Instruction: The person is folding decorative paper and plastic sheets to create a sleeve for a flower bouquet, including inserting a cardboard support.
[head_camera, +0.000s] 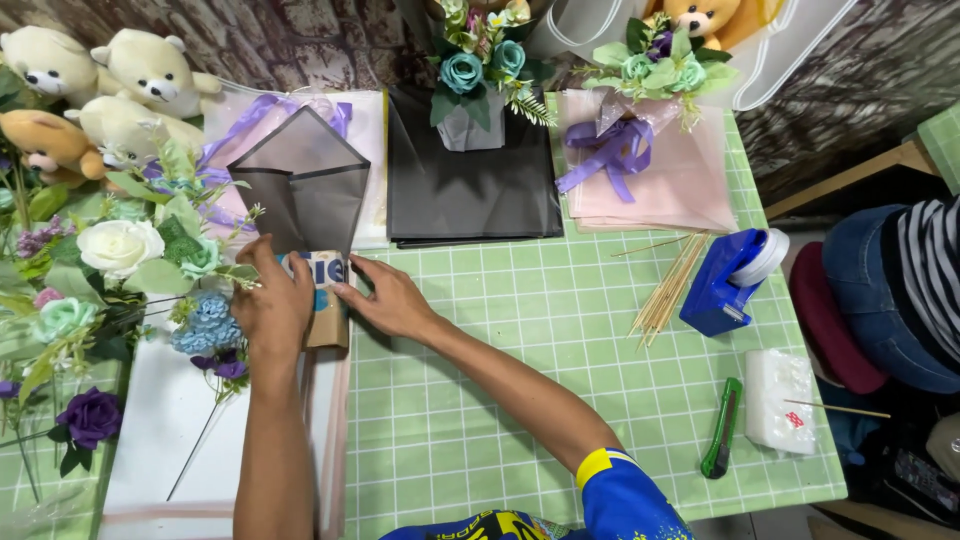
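Where fingers overlap, small box (328, 300) half hidden, perhaps cardboard; grey wrap (300, 185) above.

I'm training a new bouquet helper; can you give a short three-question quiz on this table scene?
1. True or false: both hands rest on the small box under the dark folded wrapping sheet.
2. What lies just left of the blue tape dispenser? A) wooden skewers B) scissors C) ribbon spool
3. What colour is the utility knife?

Key:
1. True: left hand and right hand touch it.
2. A, the wooden skewers.
3. Green.
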